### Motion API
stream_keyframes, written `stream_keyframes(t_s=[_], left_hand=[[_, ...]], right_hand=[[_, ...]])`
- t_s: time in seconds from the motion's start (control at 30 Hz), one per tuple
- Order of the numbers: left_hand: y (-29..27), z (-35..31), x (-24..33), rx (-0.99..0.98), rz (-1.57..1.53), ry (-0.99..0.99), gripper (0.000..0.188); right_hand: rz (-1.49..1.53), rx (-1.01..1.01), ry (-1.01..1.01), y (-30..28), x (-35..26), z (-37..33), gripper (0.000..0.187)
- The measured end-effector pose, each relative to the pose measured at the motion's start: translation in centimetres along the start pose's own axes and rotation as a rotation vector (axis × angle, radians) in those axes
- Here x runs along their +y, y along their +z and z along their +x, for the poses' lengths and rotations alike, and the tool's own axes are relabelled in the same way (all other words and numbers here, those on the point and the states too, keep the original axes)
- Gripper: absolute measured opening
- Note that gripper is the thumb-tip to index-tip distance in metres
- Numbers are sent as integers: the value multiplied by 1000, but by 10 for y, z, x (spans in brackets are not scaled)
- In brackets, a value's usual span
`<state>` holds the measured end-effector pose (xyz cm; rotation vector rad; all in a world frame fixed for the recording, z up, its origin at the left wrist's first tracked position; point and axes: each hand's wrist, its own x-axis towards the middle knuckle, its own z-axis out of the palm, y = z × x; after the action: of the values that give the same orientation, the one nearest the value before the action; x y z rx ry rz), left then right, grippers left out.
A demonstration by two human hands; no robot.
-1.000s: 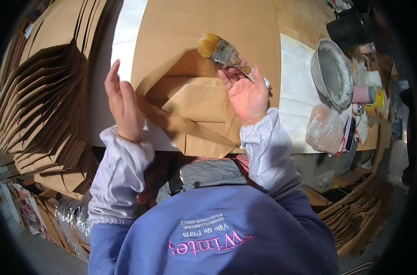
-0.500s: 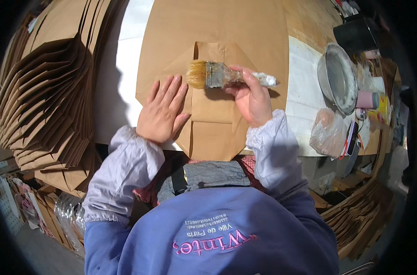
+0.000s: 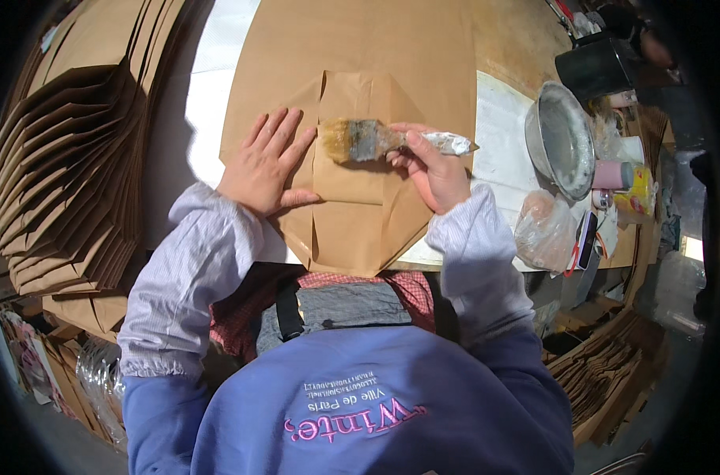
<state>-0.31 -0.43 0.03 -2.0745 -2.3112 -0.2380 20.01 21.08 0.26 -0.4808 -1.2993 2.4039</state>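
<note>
A brown paper bag [image 3: 352, 237] lies flat in front of me, its near end folded into a pointed bottom with a central strip. My left hand [image 3: 269, 166] rests palm down on the left side of that fold, fingers spread. A wide paintbrush [image 3: 366, 141] is in my right hand [image 3: 433, 168], with fingers wrapped round its white-smeared handle. The wet, yellowish bristles point left above the central strip, beside my left fingers. Whether the bristles touch the paper I cannot tell.
Many folded brown bags [image 3: 67, 174] are stacked at the left. At the right are a metal basin [image 3: 560, 141] with whitish residue, a clear plastic bag [image 3: 546, 229], a dark phone-like object [image 3: 588, 239] and a pink cup [image 3: 612, 174]. More brown paper [image 3: 605, 380] lies below the table's right side.
My left hand has shifted up and left along the fold. The brush has dipped slightly lower, still in my right hand. The whole view has moved a little to the right.
</note>
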Motion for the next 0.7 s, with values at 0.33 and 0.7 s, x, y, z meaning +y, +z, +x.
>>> stream_keyframes(t_s=[0.33, 0.7], left_hand=[[-2, 0, 5, -11, 16, -39, 77], [0, 1, 7, -44, 44, -65, 74]], right_hand=[[-1027, -213, -257, 16, -44, -101, 17], [-1481, -679, -279, 56, -33, -128, 23]])
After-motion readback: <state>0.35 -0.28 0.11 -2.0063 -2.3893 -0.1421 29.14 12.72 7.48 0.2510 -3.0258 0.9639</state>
